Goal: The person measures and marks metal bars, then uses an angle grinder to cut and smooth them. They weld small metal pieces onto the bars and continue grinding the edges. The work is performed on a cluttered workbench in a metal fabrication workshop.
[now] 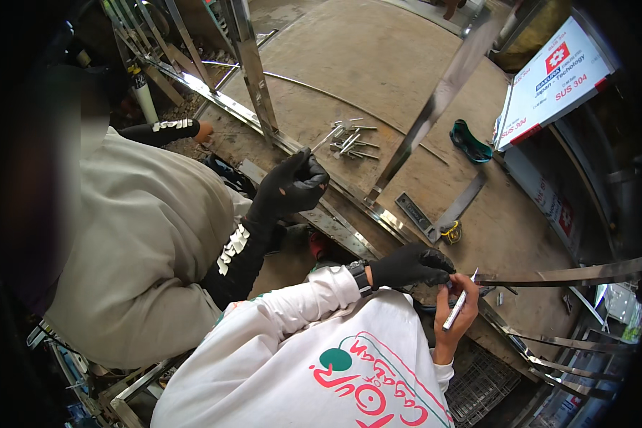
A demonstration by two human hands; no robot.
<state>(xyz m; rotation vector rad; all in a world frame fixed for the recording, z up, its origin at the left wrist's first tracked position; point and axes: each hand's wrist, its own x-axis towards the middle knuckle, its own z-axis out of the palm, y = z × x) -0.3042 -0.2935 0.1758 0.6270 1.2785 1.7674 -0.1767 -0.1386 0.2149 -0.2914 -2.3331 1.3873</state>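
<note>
My right hand (458, 308), bare, grips a white marker pen (455, 311) whose tip points up and away from me. Just beside it, my left hand (415, 265) wears a black glove, with a watch (362, 278) on the wrist. Its fingers are drawn together close to the right hand's fingertips; what they hold, if anything, is hidden. Both hands are at the near edge of the table, by the end of a shiny metal bar (556, 277). A try square (435, 217) and a yellow-and-black tape measure (451, 232) lie just beyond the left hand.
A co-worker's black-gloved hand (290, 187) on the left holds a thin rod (326, 140). Short metal pieces (353, 143) lie piled on the brown table (364, 50). A polished upright bar (435, 107) rises from a metal frame. Dark goggles (471, 141) and a film-covered panel (553, 85) are right.
</note>
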